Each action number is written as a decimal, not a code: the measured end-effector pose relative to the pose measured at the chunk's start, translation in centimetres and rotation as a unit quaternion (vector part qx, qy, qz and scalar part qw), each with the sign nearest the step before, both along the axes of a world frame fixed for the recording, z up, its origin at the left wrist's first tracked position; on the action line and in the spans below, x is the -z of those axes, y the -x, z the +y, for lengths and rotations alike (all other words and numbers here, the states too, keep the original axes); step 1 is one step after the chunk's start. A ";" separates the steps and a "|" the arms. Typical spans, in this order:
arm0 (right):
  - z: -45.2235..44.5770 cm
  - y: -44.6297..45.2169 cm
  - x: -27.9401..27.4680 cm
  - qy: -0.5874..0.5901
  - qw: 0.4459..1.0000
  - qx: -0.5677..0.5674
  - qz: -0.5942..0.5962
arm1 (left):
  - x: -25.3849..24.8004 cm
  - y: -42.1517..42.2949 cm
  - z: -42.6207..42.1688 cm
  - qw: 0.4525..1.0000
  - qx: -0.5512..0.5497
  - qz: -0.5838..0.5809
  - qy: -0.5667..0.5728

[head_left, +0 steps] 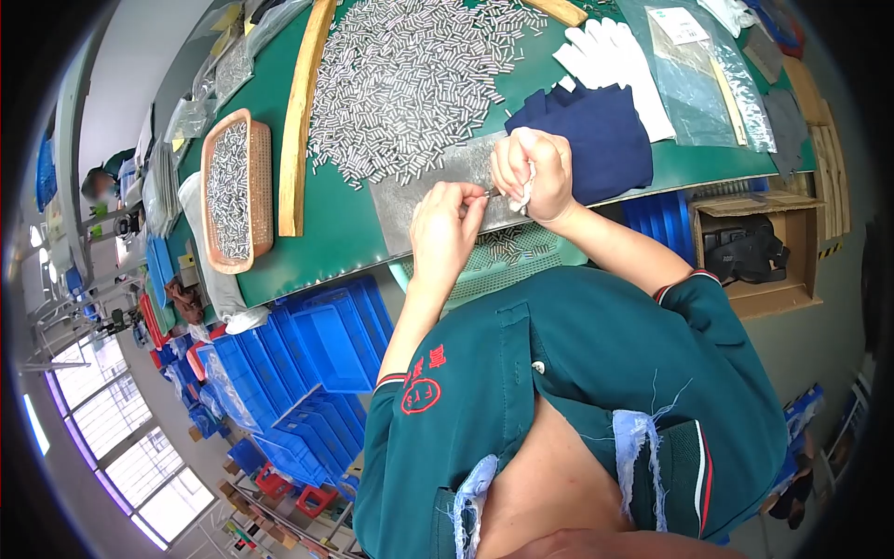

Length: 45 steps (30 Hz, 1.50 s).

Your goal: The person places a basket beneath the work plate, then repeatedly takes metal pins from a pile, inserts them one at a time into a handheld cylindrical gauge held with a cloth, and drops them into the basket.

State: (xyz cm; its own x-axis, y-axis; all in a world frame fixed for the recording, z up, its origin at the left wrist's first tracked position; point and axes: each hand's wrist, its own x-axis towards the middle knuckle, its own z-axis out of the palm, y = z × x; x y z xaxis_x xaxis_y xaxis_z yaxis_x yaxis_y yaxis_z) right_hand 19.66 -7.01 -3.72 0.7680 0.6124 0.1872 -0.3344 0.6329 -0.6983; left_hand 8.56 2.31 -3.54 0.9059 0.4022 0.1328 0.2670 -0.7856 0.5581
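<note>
My left hand (441, 228) pinches a small metal pin (487, 194) between thumb and fingertips, above a grey metal plate (396, 207) at the table's near edge. Close beside it, my right hand (538, 175) is closed in a fist around a white cloth (528, 194), whose end sticks out below the fingers near the pin. Whether the fist holds anything else is hidden. Beyond the hands spreads a large heap of metal pins (410, 79). Below the plate, a light green basket (498, 279) holds more pins, partly hidden by my left hand and shirt.
Left of the heap lies a wooden strip (300, 121), then a tan basket (264, 186) filled with pins. Folded navy cloth (601, 140), a white glove (615, 61) and plastic bags (698, 84) lie right. Blue crates (335, 340) and a cardboard box (764, 296) stand below table level.
</note>
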 end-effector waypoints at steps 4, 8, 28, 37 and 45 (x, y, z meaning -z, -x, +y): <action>0.1 -0.1 0.3 -0.017 1.000 -0.001 0.015 | 0.0 0.0 0.0 1.000 0.005 -0.002 -0.008; 0.1 0.1 0.4 -0.019 1.000 0.012 0.009 | -0.1 0.0 0.0 1.000 0.003 -0.006 -0.004; -0.1 -0.3 0.3 -0.036 0.998 -0.045 0.036 | -0.8 0.7 -0.3 0.998 -0.007 0.009 -0.062; -0.1 -0.4 0.3 -0.044 0.995 -0.081 0.048 | 0.0 0.7 -0.3 1.000 -0.005 -0.013 -0.005; -0.1 -0.3 0.5 -0.049 0.994 -0.079 0.051 | 0.0 0.7 -0.4 1.000 -0.007 -0.010 -0.007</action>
State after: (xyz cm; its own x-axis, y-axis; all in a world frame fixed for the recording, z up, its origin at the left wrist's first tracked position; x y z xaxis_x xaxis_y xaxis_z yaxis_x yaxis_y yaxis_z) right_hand 20.01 -7.14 -4.17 0.6818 0.7096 0.1777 -0.5007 0.6298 -0.5939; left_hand 7.87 1.95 -3.54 0.8973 0.4126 0.1566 0.2664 -0.7893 0.5532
